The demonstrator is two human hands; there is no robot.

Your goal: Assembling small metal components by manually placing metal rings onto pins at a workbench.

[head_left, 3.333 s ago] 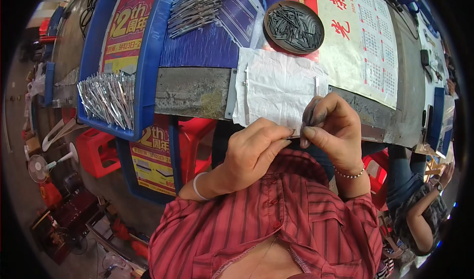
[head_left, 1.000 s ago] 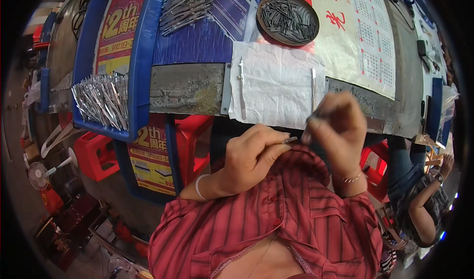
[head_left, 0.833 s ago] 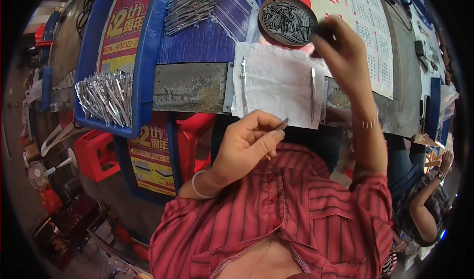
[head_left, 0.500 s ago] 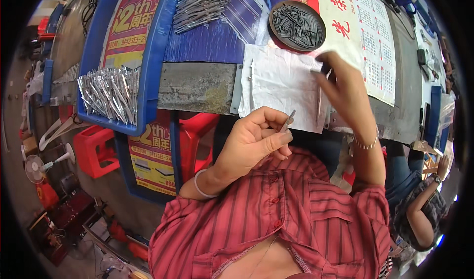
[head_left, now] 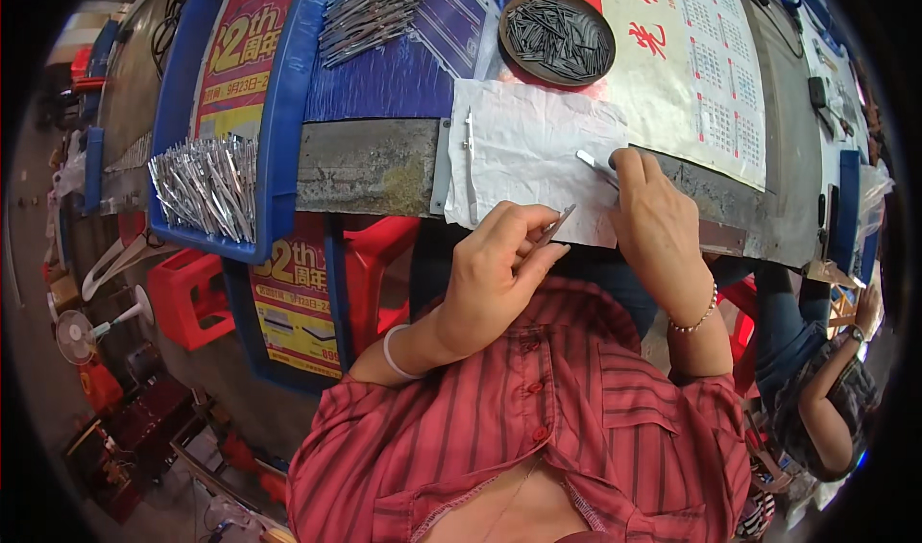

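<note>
We note a round dark dish of metal pins far centre, a blue tray holding silvery strips left, red stools below.

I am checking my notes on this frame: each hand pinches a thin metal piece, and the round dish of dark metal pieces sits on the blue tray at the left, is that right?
Not quite. The head view shows the round dish at the top middle, beyond the white paper, not on the blue tray. The left hand and right hand do each pinch a thin metal piece.
</note>
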